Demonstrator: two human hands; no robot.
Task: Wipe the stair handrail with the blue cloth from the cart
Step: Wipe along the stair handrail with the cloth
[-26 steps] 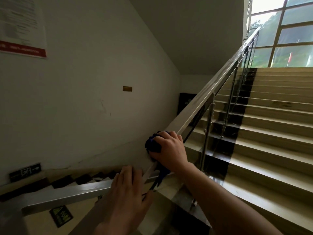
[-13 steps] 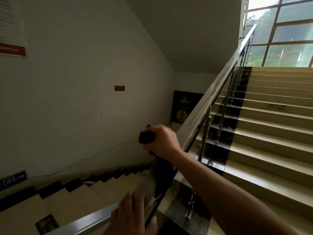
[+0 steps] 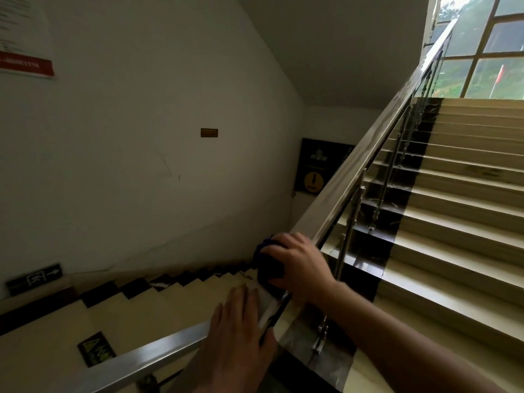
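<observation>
Blue cloth (image 3: 269,268) mostly hidden under right hand (image 3: 297,265) on handrail (image 3: 368,154).

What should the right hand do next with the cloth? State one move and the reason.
Probably slide the right hand up the handrail toward the window. It presses the blue cloth on the rail's low end, with the long sloping stretch above it not yet reached; the left hand rests flat at the bend.

dim stairwell, my view | white wall (image 3: 141,137) left | beige steps (image 3: 467,222) climbing right | bright window (image 3: 496,46) up top
</observation>
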